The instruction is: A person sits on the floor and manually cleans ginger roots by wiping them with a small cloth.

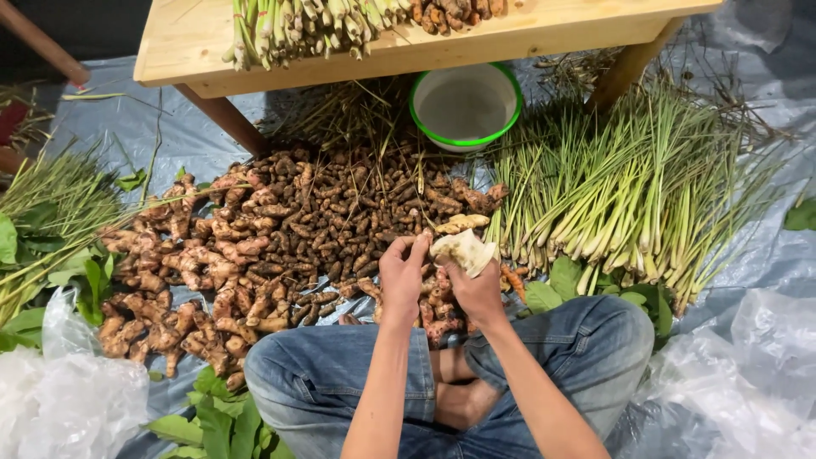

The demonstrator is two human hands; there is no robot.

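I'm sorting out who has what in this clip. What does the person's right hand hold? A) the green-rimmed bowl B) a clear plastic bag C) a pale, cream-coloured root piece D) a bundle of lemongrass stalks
C: the right hand grips a pale root piece above the heap of brown roots, while the lemongrass stalks, the green-rimmed bowl and the plastic bag all lie untouched.

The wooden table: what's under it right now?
Under the wooden table sits a green-rimmed white bowl, seemingly empty, beside loose dry stalks. The tabletop covers whatever lies farther back.
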